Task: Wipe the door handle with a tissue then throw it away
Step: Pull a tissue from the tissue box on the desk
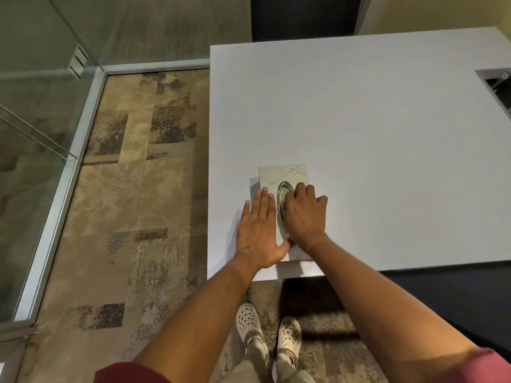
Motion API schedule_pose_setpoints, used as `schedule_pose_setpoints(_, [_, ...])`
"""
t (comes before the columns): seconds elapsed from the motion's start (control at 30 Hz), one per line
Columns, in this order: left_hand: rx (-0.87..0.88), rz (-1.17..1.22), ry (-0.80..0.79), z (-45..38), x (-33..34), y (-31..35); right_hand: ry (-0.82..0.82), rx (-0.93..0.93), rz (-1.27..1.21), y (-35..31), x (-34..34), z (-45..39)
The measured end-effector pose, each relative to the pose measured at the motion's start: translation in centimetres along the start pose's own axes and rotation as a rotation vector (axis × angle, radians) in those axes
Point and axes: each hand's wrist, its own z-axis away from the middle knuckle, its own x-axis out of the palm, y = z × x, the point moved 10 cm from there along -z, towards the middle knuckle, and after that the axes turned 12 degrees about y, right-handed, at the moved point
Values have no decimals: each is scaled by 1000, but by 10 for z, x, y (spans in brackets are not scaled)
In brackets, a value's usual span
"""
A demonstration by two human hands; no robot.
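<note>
A pale patterned tissue box (pixel 284 175) lies flat on the white table (pixel 387 161) near its front left corner. Its top has an oval metal-rimmed opening (pixel 281 197) with greenish tissue showing inside. My left hand (pixel 258 230) rests flat on the box's left side, fingers stretched out and together, thumb reaching under my right wrist. My right hand (pixel 302 214) sits over the opening with fingertips curled down into it; whether they pinch tissue is hidden. No door handle is in view.
The table's left edge (pixel 210 161) borders patterned beige and brown carpet (pixel 143 189). Glass partition panels with a metal frame (pixel 66 189) run along the left. A rectangular cable cutout (pixel 497 87) sits at the table's right edge. My feet in white clogs (pixel 268 330) stand below.
</note>
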Motion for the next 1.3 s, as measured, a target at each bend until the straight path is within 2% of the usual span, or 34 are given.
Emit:
schedule_pose_setpoints(0.3, [-2, -5, 1, -1, 2, -1, 110, -35, -143, 8, -9, -3])
schedule_pose_setpoints(0.6, [-4, -9, 1, -2, 3, -2, 211, 135, -473, 27, -50, -14])
schedule_pose_setpoints(0.73, [1, -22, 11, -1, 2, -1, 188, 228, -698, 41, -60, -16])
schedule_pose_setpoints(0.87, [4, -14, 18, -1, 0, -2, 145, 422, -932, 62, -59, -24])
schedule_pose_setpoints(0.97, [6, -8, 10, -1, 1, -2, -7, 599, -1210, 72, -46, -29])
schedule_pose_setpoints(1.07, [4, 2, 5, 0, 0, -2, -138, 687, -1461, 72, -47, -29])
schedule_pose_setpoints(1.3, [6, 9, -6, 2, -5, 0, -185, 868, -1723, 81, -46, -23])
